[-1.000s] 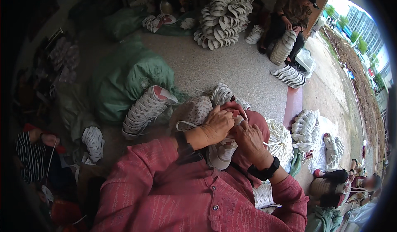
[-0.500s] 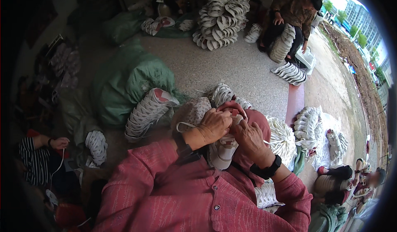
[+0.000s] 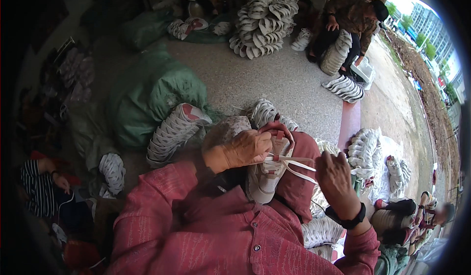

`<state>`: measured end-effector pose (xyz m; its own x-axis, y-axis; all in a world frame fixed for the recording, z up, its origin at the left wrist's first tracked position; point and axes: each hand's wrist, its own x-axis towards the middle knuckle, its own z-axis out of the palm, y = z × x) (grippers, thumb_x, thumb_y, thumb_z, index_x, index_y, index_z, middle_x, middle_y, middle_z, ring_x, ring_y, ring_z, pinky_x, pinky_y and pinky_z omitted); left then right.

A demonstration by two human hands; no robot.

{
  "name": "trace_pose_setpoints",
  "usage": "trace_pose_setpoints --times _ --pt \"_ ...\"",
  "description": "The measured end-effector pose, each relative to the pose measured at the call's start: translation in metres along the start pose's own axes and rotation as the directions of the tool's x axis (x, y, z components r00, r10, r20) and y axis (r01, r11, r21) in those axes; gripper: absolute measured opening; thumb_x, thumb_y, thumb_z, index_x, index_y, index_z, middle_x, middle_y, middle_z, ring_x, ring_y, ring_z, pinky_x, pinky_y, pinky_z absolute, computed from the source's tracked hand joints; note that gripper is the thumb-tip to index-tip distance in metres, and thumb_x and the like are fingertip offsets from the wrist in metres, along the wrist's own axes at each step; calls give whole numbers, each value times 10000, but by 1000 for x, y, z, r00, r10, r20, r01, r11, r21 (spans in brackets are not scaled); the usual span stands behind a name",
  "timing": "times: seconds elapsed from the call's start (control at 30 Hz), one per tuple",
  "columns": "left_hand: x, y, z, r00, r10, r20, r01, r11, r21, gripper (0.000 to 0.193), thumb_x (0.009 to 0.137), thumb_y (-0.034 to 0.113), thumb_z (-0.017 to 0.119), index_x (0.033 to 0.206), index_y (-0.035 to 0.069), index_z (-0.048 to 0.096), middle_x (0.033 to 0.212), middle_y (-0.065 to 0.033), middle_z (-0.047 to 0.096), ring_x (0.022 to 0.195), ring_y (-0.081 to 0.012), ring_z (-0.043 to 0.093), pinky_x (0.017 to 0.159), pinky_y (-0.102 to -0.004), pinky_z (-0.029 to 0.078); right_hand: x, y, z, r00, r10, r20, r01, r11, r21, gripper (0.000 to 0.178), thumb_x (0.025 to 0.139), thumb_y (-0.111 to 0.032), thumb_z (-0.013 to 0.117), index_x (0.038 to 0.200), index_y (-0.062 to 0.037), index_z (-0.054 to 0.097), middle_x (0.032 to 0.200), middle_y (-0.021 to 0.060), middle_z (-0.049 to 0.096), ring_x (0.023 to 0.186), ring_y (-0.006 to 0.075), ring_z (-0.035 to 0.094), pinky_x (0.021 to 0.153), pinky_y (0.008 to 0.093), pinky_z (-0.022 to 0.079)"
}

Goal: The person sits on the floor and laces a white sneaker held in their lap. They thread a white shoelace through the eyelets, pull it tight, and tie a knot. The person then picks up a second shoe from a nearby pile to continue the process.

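Note:
A beige and white shoe (image 3: 265,184) with a reddish collar lies on my lap, toe toward me. White shoelaces (image 3: 300,166) cross its tongue and stretch out to the right. My left hand (image 3: 245,150) is closed at the shoe's left eyelet edge, fingers bent against it; the fingertips are partly hidden. To the right of the shoe, my right hand (image 3: 339,182) is raised with curled fingers, and the laces run up to its fingertips. The exact grip there is too small to see. Reddish cloth (image 3: 300,184) covers my leg beneath the shoe.
Nested white shoe uppers lie left (image 3: 174,135), right (image 3: 365,152) and beside my right thigh (image 3: 321,232). A large green sack (image 3: 157,93) stands front left. Ahead, a seated person (image 3: 346,25) sits near a tall pile of uppers (image 3: 265,22). Other people sit at both sides.
My right hand has moved from the shoe out to the right, drawing the laces out with it. My left hand has shifted slightly left and down along the shoe, uncovering its tongue.

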<state>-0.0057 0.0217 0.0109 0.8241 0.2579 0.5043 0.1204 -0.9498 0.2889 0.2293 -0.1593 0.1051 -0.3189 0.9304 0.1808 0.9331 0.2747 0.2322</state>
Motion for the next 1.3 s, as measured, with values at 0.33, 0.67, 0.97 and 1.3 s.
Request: trace_pose_setpoints --times 0.33,0.67,0.97,1.3 --pt "-85 -40 -104 789 -566 -238 592 804 51 104 808 65 679 864 68 592 819 -60 552 672 -246 590 601 -353 478 -158 111 28 630 771 -87 -776 629 -49 110 947 -109 554 992 -12 581 941 150 641 788 322 616 726 443 475" --pt "-24 5 -14 936 -326 131 352 869 -349 218 825 120 750 957 27 604 948 -67 595 858 -219 603 786 -330 486 -138 131 147 685 617 387 622 -772 130 306 1011 -181 504 1253 1 543 1313 189 590 996 232 666 855 377 542" --pt "-33 -1 -19 872 -464 156 480 752 -452 139 881 112 682 882 29 569 768 -94 604 722 -281 620 672 -377 488 -55 90 97 623 652 433 290 -706 646 441 965 -32 586 1356 87 422 1316 172 559 1219 263 567 1020 347 493" --pt "-90 -75 -128 840 -523 -145 531 847 26 124 868 50 631 860 23 510 769 -163 604 759 -384 625 650 -446 475 -185 262 143 337 866 369 688 -494 531 445 937 83 574 1369 3 509 1153 125 607 936 190 633 866 298 600"
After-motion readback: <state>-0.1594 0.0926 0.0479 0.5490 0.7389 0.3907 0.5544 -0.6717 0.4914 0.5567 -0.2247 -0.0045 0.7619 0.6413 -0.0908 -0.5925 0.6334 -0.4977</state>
